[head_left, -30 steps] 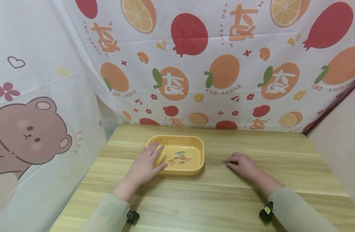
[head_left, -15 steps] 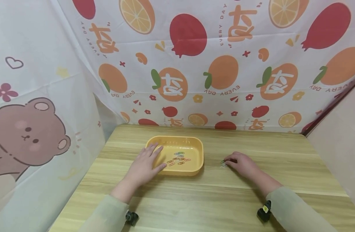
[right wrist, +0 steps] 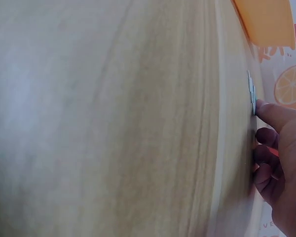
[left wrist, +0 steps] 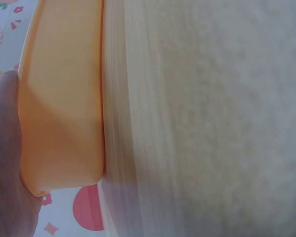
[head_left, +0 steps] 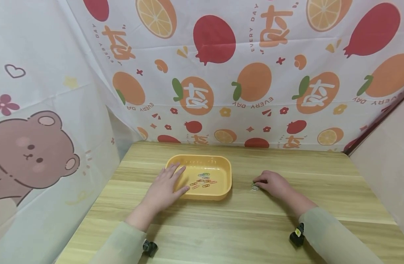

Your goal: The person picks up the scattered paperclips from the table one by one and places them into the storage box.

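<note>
Our flat left hand [head_left: 165, 189] rests on the yellow tray [head_left: 221, 193] with many paper clips [head_left: 202, 180] inside, while our right hand [head_left: 273, 183] fingers touch the last clips [head_left: 254, 188] at the tray's three o'clock.

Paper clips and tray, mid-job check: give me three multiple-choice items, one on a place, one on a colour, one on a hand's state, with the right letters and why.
1. Where are the loose paper clips on the table?
A. right of the tray, at the right hand's fingertips
B. left of the tray
C. at the table's near edge

2. What colour is the tray?
A. blue
B. yellow-orange
C. white

3. How is the left hand?
A. a fist in the air
B. flat under the table
C. fingers spread, resting on the tray's left rim

Answers: 1 A, the clips lie just before the right hand. 2 B, both head and left wrist views show it. 3 C, its fingers lie over the rim.
</note>
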Demonstrator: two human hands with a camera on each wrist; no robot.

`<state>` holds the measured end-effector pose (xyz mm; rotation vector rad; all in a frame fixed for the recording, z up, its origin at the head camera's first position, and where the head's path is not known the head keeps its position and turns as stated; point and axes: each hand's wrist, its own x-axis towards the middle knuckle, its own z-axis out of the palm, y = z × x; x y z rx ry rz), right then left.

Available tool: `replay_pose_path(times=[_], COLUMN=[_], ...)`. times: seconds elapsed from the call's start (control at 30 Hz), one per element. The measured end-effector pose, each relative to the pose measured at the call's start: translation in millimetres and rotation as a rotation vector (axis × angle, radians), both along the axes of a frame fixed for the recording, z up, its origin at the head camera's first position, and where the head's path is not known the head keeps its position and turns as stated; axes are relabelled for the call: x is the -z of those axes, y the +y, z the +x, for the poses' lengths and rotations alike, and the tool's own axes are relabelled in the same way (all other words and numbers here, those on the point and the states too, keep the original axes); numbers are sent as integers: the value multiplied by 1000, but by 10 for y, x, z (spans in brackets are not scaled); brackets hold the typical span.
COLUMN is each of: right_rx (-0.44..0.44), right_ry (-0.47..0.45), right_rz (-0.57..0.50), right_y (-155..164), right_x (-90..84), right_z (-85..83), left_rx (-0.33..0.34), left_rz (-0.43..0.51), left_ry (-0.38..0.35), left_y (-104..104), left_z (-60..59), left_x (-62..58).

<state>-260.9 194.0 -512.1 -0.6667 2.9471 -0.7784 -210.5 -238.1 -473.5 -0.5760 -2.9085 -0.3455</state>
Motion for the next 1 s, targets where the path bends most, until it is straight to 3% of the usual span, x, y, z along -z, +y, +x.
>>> replay_pose_path(times=[0.6, 0.77, 1.0], right_rx=[-41, -54, -84], right_ry=[59, 22, -97], right_rz=[52, 64, 35], right_y=[-42, -65, -87], right_x=[-24, -52, -131], right_z=[4, -27, -98], left_rx=[-6, -9, -12], left_rz=[-1, 3, -4], left_ry=[-1, -6, -4], left_y=[5, 12, 18], left_z=[20, 25, 13], left_x=[-21, -32, -21])
